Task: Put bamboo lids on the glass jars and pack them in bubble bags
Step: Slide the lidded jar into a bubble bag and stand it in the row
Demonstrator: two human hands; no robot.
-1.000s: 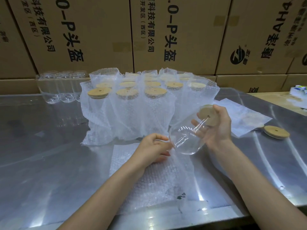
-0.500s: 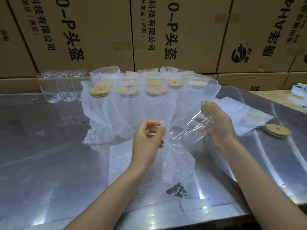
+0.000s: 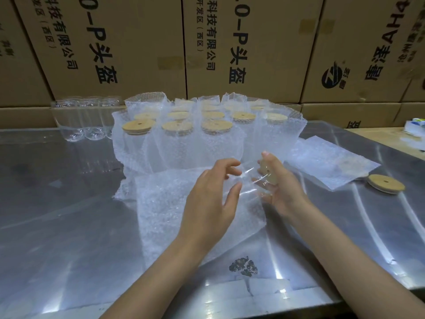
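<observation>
My right hand [image 3: 284, 192] grips a clear glass jar [image 3: 251, 180] by its top end, where a bamboo lid [image 3: 268, 174] sits. The jar lies tilted, its base pointing left into the mouth of a bubble bag [image 3: 165, 203] that stands up off the steel table [image 3: 57, 203]. My left hand [image 3: 211, 203] hovers at the bag's mouth beside the jar's base, fingers and thumb spread and loosely curved with a gap between them. Behind stand several lidded jars in bubble bags [image 3: 177, 128].
A loose bamboo lid [image 3: 385, 186] lies at the right beside flat bubble bags [image 3: 326, 162]. Empty jars without lids [image 3: 85, 120] stand at the back left. Cardboard cartons [image 3: 115, 42] wall off the back. A small white box [image 3: 414, 130] sits far right.
My left hand lifted the bag's edge off the table, then let go and spread its fingers. My right hand moved the jar left and down into the bag's mouth.
</observation>
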